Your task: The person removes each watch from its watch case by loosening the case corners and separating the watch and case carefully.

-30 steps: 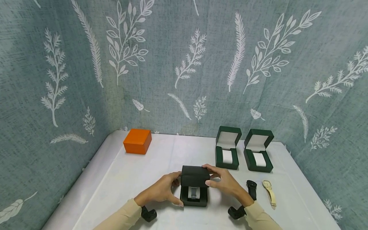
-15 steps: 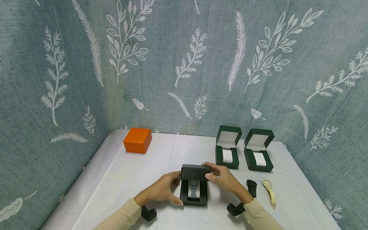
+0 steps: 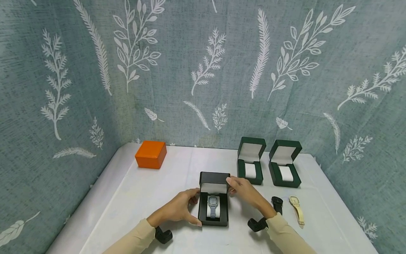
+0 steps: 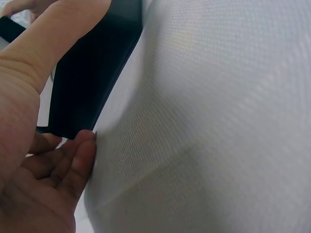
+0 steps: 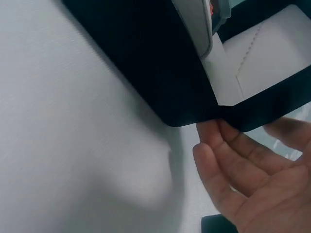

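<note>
A black watch box (image 3: 214, 223) stands on the table in front of me, its lid (image 3: 215, 176) raised to show a pale lining. Inside, a grey-blue watch (image 3: 213, 201) is wrapped round a white cushion. My left hand (image 3: 180, 207) grips the box from its left side, thumb at the front corner and fingers at the rear one. In the left wrist view those fingers (image 4: 83, 155) touch the dark side wall. My right hand (image 3: 245, 192) holds the lid's right end, thumb on its edge and fingers behind. The right wrist view has these fingers (image 5: 238, 150) right at the hinge corner.
Two dark green watch boxes (image 3: 250, 181) (image 3: 287, 183) stand lidded-open at the back right, each with a white cushion. An orange box (image 3: 151, 155) sits back left. Beside my right forearm lie a black watch (image 3: 277, 204) and a gold watch (image 3: 297, 211). Patterned cloth (image 3: 177, 70) hangs behind the table.
The black box's lid has swung up and back with my right hand on it, uncovering the whole watch. My left hand has stayed in place at the box's side.
</note>
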Demonstrator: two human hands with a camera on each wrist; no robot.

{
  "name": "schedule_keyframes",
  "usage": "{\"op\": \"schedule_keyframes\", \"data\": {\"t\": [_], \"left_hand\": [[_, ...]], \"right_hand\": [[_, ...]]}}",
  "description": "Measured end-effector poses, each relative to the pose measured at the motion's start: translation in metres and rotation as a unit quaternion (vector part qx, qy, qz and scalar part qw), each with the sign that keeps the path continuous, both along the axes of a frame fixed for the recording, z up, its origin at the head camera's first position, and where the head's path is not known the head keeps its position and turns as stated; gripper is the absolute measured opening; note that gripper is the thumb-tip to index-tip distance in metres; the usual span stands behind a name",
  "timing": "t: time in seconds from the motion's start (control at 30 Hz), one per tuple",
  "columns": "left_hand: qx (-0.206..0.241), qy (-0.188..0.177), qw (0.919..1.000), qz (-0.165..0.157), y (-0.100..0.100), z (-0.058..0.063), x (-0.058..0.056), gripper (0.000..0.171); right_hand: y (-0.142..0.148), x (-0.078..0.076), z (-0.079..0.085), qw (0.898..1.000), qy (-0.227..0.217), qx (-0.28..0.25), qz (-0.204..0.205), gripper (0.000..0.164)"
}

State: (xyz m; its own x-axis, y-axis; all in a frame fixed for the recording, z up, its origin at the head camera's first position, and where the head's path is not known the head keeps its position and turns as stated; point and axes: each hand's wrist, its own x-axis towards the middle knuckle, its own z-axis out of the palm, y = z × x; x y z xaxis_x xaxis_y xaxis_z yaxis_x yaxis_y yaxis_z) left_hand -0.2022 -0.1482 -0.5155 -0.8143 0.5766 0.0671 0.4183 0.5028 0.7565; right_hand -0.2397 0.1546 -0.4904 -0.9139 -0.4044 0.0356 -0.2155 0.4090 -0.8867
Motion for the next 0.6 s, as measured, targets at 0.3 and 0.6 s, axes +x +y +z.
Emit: {"op": "schedule_keyframes", "data": {"t": [0.3,0.6], "left_hand": [[0.002,-0.014,0.9999,0.004,0.0,0.0,0.0005,0.112],[-0.001,-0.019,0.9998,0.005,-0.0008,-0.0012,0.0,0.113]], "right_hand": [[-0.0053,-0.003,0.003,0.998,-0.047,-0.015,-0.036,0.064],[-0.0096,-0.0033,0.0038,0.995,-0.073,-0.022,-0.064,0.071]]}}
